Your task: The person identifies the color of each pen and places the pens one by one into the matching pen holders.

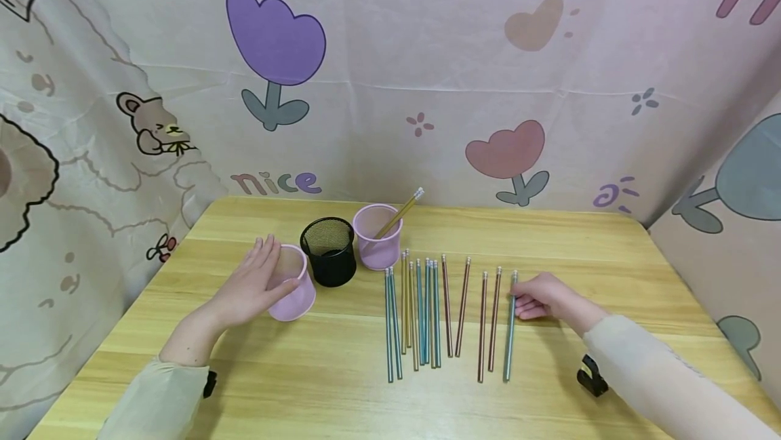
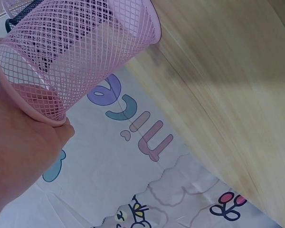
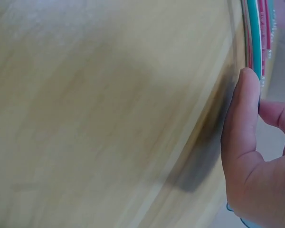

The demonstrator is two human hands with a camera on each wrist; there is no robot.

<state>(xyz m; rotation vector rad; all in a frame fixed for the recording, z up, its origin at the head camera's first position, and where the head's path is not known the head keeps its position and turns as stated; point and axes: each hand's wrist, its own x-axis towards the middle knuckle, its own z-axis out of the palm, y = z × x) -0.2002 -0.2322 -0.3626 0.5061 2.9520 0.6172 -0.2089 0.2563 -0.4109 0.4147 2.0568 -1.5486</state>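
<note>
- Fingers of the right hand [image 1: 543, 301] curl onto the teal pencil [image 1: 509, 331] at the right end of the row, near its eraser end; thumb and fingertips pinch it against the table [image 1: 549, 236]. The right wrist view shows the thumb [image 3: 242, 118] pressed along the pencil's edge.
- Fingers of the left hand [image 1: 253, 287] lie nearly straight against the side of the near pink cup [image 1: 295, 291], steadying it without closing round it; the left wrist view shows the palm against its mesh rim [image 2: 33, 111].
- The step in hand looks like picking up one pencil for sorting into a cup.
- The far pink cup [image 1: 377, 236] already holds a gold pencil [image 1: 399, 213]; the black cup [image 1: 329, 250] stands between the two pink ones.
- The other pencils [image 1: 427, 311] lie side by side mid-table, apart from the teal one.
- Next, I judge, the pencil needs lifting clear without rolling its neighbour, then tipping upright over a cup.
</note>
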